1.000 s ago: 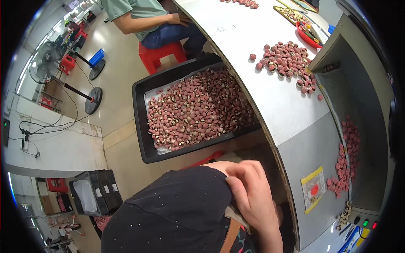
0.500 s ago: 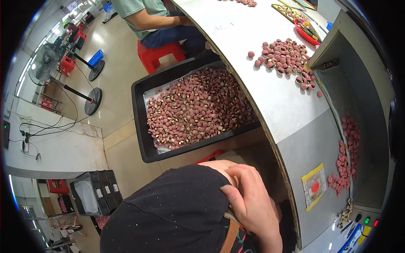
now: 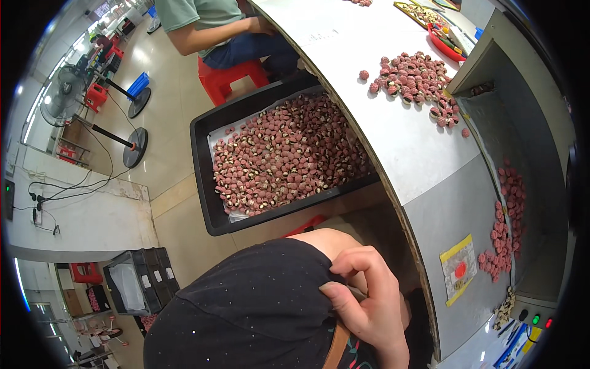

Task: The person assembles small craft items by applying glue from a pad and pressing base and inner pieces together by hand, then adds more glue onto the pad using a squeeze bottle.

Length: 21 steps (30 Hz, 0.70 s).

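Observation:
My right hand (image 3: 375, 301) is at the edge of a black speckled sleeve (image 3: 258, 295) that fills the lower middle. Its thumb and curled fingers pinch the cloth at the hem. Bare skin of my left arm (image 3: 335, 241) shows just beyond the sleeve; my left hand is out of sight. A brown strap (image 3: 337, 347) runs below the hem. Ahead of the arm, a black tray (image 3: 206, 184) is full of small, round, pink-red textured pieces (image 3: 276, 154) with whitish and dark parts.
On the white table (image 3: 393, 147) at right lie a pile of similar pieces (image 3: 412, 77), a yellow-edged packet (image 3: 458, 270) and a red dish (image 3: 442, 43). A grey metal booth (image 3: 516, 80) holds more. A co-worker (image 3: 209, 31) sits beyond on a red stool (image 3: 227, 80). Floor fans (image 3: 67, 92) stand left.
My right hand has shifted slightly, its thumb and fingers a little further apart on the sleeve. The co-worker's forearm has come further into sight at the table edge.

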Each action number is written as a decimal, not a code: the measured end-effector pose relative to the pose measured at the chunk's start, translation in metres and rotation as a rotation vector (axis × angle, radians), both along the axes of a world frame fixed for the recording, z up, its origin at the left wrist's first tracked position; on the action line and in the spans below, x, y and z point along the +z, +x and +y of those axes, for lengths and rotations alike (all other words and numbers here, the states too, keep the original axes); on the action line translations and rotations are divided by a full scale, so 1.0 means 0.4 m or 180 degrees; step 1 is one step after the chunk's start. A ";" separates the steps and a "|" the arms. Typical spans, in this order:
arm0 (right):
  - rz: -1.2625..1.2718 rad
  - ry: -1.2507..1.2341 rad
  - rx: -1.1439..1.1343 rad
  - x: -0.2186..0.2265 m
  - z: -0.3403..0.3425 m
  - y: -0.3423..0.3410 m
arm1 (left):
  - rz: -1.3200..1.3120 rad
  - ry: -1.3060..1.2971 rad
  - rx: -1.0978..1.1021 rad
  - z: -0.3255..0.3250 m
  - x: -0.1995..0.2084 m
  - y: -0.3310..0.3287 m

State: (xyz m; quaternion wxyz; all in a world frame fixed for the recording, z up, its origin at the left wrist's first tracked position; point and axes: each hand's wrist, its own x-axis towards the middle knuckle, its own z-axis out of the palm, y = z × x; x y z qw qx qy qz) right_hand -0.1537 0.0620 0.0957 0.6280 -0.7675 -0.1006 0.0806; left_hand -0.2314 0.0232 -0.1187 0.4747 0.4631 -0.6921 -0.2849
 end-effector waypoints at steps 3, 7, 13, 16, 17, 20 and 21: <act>0.0111 0.0348 -0.0150 -0.003 0.015 0.005 | 0.0118 0.0023 0.0006 0.014 0.006 0.007; -0.0581 0.0349 -0.0049 -0.008 0.012 0.013 | 0.0269 0.0070 -0.0001 0.033 0.015 0.015; -0.0423 0.0112 -0.0009 0.011 0.016 0.004 | 0.0514 0.0113 0.0055 0.059 0.031 0.034; -0.0589 0.0383 -0.0137 -0.015 0.010 -0.008 | 0.0616 0.0144 0.0053 0.073 0.038 0.042; -0.0535 0.0696 -0.0067 -0.023 0.004 -0.022 | 0.0651 0.0151 0.0054 0.076 0.041 0.045; -0.0248 0.0525 0.0133 0.008 0.007 -0.042 | 0.0737 0.0205 0.0106 0.103 0.042 0.071; -0.0272 0.0511 0.0120 0.005 0.009 -0.036 | 0.0753 0.0202 0.0095 0.109 0.048 0.084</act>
